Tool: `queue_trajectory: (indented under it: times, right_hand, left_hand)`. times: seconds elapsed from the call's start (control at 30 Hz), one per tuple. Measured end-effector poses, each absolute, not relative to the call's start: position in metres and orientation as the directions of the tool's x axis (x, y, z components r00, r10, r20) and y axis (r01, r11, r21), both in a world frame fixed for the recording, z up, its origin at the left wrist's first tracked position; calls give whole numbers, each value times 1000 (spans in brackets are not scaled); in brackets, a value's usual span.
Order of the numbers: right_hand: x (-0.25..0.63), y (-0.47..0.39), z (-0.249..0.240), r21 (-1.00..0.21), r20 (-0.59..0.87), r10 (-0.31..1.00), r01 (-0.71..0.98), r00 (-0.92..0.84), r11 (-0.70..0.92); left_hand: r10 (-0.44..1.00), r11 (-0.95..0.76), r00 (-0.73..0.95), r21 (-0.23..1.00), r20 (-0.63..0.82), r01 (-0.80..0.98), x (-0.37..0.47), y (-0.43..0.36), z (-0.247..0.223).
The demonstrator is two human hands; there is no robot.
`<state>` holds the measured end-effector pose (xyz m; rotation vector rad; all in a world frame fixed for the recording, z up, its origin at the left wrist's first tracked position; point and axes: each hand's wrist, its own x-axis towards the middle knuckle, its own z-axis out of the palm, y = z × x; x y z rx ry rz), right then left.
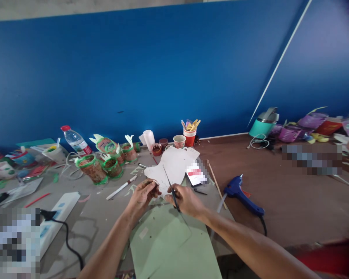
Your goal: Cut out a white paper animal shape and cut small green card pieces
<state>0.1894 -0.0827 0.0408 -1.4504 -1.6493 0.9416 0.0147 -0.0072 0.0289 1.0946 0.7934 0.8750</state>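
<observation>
My right hand (184,198) grips a pair of scissors (177,201) with dark handles, the thin blades pointing up and away from me. My left hand (143,195), just to its left, has thumb and fingertips pinched on a small pale piece of paper (155,183), partly hidden by the fingers. Beyond both hands lies a white sheet of paper (178,158) with an irregular outline. A light green sheet (173,240) is spread beneath my wrists.
On the right lies a blue glue gun (244,195) beside a thin wooden stick (216,182). Several green-rimmed brown pots (93,170) and a plastic bottle (75,141) stand at back left. A power strip (61,213) with a plugged-in cord lies left; a cup of tools (190,137) stands behind.
</observation>
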Motion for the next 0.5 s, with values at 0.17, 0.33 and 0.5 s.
queue_trajectory:
  times: [0.17, 0.33, 0.5]
  right_hand:
    - [188, -82, 39, -753, 88, 995, 652, -44, 95]
    - [188, -81, 38, -620, 69, 998, 783, -12, 52]
    - [190, -81, 35, -681, 60, 998, 730, -25, 59]
  left_hand:
    - [897, 222, 427, 950, -111, -219, 15, -8, 30]
    - [907, 214, 407, 951, -109, -222, 15, -7, 30]
    - [917, 168, 389, 971, -91, -169, 16, -7, 31]
